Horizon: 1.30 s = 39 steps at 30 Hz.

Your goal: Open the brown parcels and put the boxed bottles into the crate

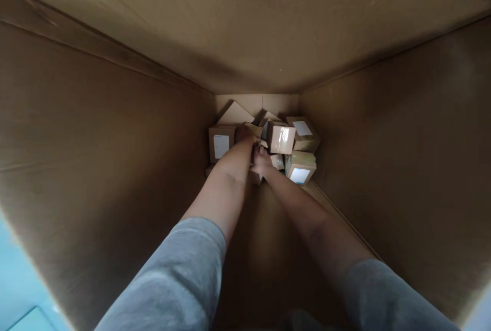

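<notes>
Both my bare arms reach deep into a large cardboard box, down to a pile of small cardboard boxes at its bottom. My left hand (pixel 244 134) is in shadow among the small boxes, beside a carton with a white label (pixel 221 146); its fingers are mostly hidden. Just below and to the right, my right hand (pixel 262 161) has its fingers curled in. It lies against a small carton (pixel 256 177), and what is under its fingers is hidden. A taped carton (pixel 283 137) with a shiny front stands right of my hands.
The large box's walls (pixel 402 131) rise close on both sides of my arms. More labelled cartons lie at the right of the pile, one upper (pixel 307 139) and one lower (pixel 307 159). A tilted cardboard piece (pixel 235 114) leans at the back.
</notes>
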Tool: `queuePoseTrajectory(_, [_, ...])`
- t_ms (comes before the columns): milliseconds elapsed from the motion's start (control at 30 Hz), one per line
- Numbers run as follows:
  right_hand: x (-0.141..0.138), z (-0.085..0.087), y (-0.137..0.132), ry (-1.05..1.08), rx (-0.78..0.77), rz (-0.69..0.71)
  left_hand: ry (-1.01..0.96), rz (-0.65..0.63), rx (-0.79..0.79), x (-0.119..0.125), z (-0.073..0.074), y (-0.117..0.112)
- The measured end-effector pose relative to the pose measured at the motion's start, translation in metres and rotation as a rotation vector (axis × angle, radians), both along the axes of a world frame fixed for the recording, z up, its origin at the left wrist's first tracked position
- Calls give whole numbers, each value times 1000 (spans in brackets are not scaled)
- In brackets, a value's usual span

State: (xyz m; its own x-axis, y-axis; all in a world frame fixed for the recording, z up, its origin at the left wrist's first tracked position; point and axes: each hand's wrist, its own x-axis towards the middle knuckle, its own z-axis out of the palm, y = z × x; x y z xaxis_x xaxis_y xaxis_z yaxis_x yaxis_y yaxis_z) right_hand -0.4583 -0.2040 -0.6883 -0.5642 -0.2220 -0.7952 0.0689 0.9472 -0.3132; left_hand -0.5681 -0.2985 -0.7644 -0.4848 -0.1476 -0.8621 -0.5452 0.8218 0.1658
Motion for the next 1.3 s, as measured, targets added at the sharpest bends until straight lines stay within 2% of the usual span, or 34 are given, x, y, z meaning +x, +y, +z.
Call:
queuePoseTrajectory(67, [6, 10, 6, 12, -3, -17, -48, -61, -75, -2, 2, 4])
queuePoseTrajectory(167, [15, 28, 16, 32, 19, -40, -67, -112, -135, -7, 15, 3])
queuePoseTrajectory(267, [20, 51, 29, 64, 68, -70, 3, -104, -139, -13, 43, -7])
queuePoseTrajectory(333, [17, 73, 42, 105, 96, -83, 80, -79, -157, -18, 74, -20])
queuePoseTrajectory(400, [9, 99, 58, 162, 112, -101, 152, -35, -191, -19, 113, -35])
queuePoseTrajectory(467, [-4, 129, 75, 215, 148, -134, 196, 19, -238, -17, 158, -51])
queuePoseTrajectory(567, [-23, 177, 94, 273, 201, -234, 315, 71, -322, -4, 232, -65])
queuePoseTrajectory(667, [-34, 231, 99, 406, 180, -310, 413, 63, -368, 15, 312, -63])
queuePoseTrajectory(733, [-35, 274, 97, 520, 152, -352, 465, 46, -375, 28, 367, -54])
queuePoseTrajectory(833, [-29, 349, 97, 654, 109, -418, 512, 8, -345, 47, 452, -38])
queuePoseTrajectory(933, [-11, 428, 105, 757, 67, -478, 574, -44, -285, 64, 531, -21])
queuePoseTrajectory(1000, [10, 477, 113, 830, 54, -525, 629, -107, -254, 75, 578, -10])
queuePoseTrajectory(1067, [38, 519, 123, 908, 63, -586, 704, -208, -220, 86, 619, 5])
queuePoseTrajectory(1133, [69, 551, 135, 978, 112, -683, 818, -329, -154, 96, 653, 26])
queuePoseTrajectory(1200, [104, 575, 151, 1032, 191, -813, 932, -457, -58, 107, 681, 56])
queuePoseTrajectory(1300, [162, 597, 187, 1084, 326, -1024, 1005, -654, 57, 130, 711, 120])
